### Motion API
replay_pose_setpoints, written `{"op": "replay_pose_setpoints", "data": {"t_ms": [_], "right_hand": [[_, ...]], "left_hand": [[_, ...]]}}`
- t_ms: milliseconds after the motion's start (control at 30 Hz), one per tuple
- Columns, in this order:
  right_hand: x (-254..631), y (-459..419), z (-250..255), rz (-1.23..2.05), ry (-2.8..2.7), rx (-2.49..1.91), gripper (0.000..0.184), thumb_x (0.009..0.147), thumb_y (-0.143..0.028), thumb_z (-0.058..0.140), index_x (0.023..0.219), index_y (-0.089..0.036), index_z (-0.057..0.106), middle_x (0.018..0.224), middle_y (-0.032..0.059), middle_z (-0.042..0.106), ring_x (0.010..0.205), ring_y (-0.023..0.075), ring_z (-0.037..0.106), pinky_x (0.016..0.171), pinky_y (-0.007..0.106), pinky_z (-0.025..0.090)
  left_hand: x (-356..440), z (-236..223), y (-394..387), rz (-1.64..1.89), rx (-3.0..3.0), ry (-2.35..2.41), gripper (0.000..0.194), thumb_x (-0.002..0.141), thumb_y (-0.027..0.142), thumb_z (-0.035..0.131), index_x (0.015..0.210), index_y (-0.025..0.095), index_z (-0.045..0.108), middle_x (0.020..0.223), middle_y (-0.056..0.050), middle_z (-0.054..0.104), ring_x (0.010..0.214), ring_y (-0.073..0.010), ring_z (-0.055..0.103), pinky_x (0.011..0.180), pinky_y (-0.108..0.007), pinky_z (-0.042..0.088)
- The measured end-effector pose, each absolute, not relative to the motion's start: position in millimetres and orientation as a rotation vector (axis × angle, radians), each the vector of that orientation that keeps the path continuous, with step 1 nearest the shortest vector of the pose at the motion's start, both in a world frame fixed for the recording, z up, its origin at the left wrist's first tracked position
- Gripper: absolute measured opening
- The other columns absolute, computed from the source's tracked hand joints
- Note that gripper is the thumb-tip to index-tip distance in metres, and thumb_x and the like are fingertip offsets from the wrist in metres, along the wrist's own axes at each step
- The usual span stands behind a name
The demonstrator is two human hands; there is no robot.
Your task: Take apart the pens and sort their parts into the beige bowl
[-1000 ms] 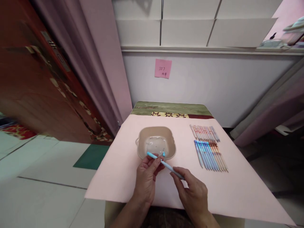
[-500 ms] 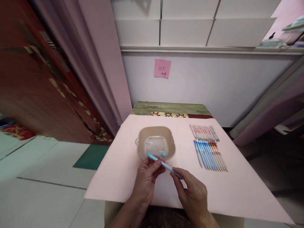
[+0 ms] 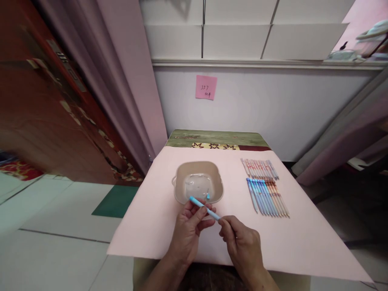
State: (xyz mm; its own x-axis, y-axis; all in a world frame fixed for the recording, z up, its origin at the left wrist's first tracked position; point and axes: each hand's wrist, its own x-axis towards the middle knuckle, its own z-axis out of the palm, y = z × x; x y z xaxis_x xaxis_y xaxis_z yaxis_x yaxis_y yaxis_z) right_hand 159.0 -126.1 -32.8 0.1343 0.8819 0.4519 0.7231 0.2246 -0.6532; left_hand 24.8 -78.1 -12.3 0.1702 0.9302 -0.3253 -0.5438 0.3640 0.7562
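A light-blue pen (image 3: 199, 203) slants between my two hands, just over the near rim of a beige plastic basin (image 3: 198, 165). My left hand (image 3: 189, 226) pinches it around the middle with thumb and fingers. Wrapped around its lower right end are the fingers of my right hand (image 3: 241, 238), which hide that end. Inside the basin lie a small blue piece (image 3: 208, 196) and several clear bits, too small to make out.
On the right of the pink table cover (image 3: 151, 226) lie two rows of pens: pinkish ones (image 3: 259, 169) behind, blue (image 3: 262, 198) and brown ones (image 3: 277, 199) in front. A pink note (image 3: 206, 87) sticks to the wall. A red door (image 3: 45, 121) stands at left.
My right hand's fingers have closed further around the pen's lower end and shifted slightly left. My left hand keeps its pinch. The view has moved a little.
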Motion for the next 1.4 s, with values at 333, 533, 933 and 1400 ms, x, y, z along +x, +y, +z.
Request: {"op": "replay_pose_setpoints", "data": {"t_ms": [333, 533, 933, 1400], "right_hand": [[155, -129, -28, 0.474, -1.562, -1.577, 0.026, 0.093, -0.036, 0.040, 0.107, -0.018, 0.053, 0.057, -0.0035, 0.057, 0.043, 0.0124, 0.053, 0.044, 0.020, 0.039], [156, -131, -34, 0.608, -1.491, -1.484, 0.016, 0.092, -0.034, 0.043, 0.090, -0.020, 0.051, 0.072, 0.0016, 0.066, 0.058, 0.0137, 0.064, 0.048, 0.019, 0.045], [151, -126, -34, 1.130, -1.220, -1.477, 0.048, 0.092, -0.055, 0.033, 0.069, -0.018, 0.054, 0.046, -0.0008, 0.058, 0.034, 0.0093, 0.047, 0.037, 0.018, 0.035], [146, -130, -31, 1.011, -1.192, -1.401, 0.037, 0.090, -0.050, 0.043, 0.073, -0.019, 0.052, 0.057, 0.0012, 0.064, 0.043, 0.0096, 0.052, 0.044, 0.019, 0.039]], "left_hand": [[27, -14, -74, 1.229, 0.552, 0.853, 0.024, 0.066, 0.020, 0.077, 0.087, 0.014, 0.065, 0.080, -0.004, 0.070, 0.072, -0.0144, 0.067, 0.061, -0.021, 0.057], [24, -17, -73, 1.220, 0.559, 0.875, 0.024, 0.067, 0.020, 0.077, 0.087, 0.014, 0.064, 0.080, -0.004, 0.070, 0.073, -0.0137, 0.066, 0.063, -0.021, 0.057], [23, -10, -74, 1.147, 0.570, 0.850, 0.025, 0.067, 0.022, 0.077, 0.087, 0.014, 0.065, 0.080, -0.005, 0.070, 0.080, -0.0182, 0.068, 0.060, -0.021, 0.057], [19, -12, -73, 1.145, 0.608, 0.895, 0.025, 0.067, 0.022, 0.076, 0.088, 0.013, 0.064, 0.082, -0.007, 0.071, 0.077, -0.0175, 0.068, 0.058, -0.019, 0.056]]}}
